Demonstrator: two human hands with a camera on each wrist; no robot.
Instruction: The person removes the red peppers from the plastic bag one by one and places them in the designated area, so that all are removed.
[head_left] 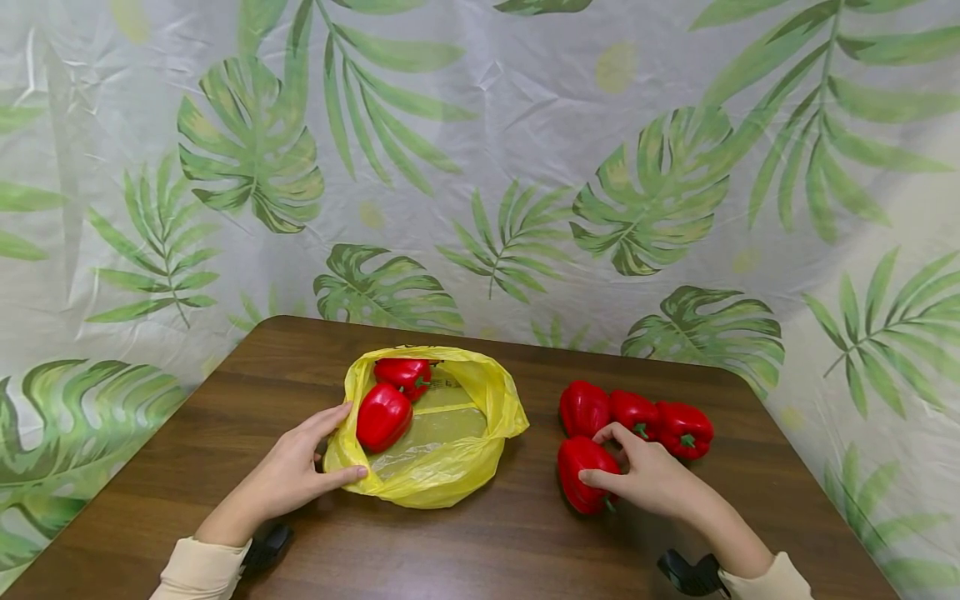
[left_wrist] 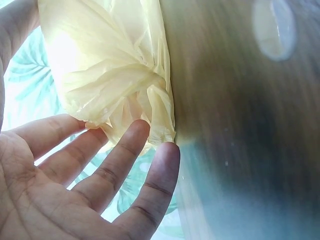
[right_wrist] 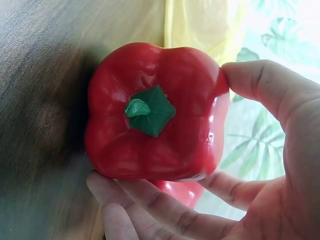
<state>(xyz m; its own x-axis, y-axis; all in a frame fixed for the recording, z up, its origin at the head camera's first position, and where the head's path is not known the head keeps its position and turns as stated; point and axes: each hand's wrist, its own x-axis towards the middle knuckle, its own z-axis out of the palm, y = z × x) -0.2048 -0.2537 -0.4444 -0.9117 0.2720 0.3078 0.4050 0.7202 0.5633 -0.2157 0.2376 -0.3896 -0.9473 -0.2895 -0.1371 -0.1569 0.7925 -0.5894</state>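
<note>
A yellow plastic bag (head_left: 427, 492) sits on the table with its mouth spread wide. Inside, against its left side, lie a red bell pepper (head_left: 384, 417) and another bell pepper (head_left: 397, 372) behind it. My left hand (head_left: 303, 467) touches the bag's left side, thumb and fingers spread apart; in the left wrist view its fingers (left_wrist: 132, 145) rest loosely along the yellow plastic. To the right, my right hand (head_left: 652, 475) grips a red bell pepper (head_left: 583, 475) between thumb and fingers. That pepper's green stem (right_wrist: 150, 110) faces the right wrist camera.
Behind the gripped pepper stand three more red bell peppers in a row: left (head_left: 585, 407), middle (head_left: 633, 412) and right (head_left: 684, 429). The brown wooden table (head_left: 480, 558) has rounded far corners, and a leaf-patterned curtain (head_left: 517, 150) hangs beyond its back edge.
</note>
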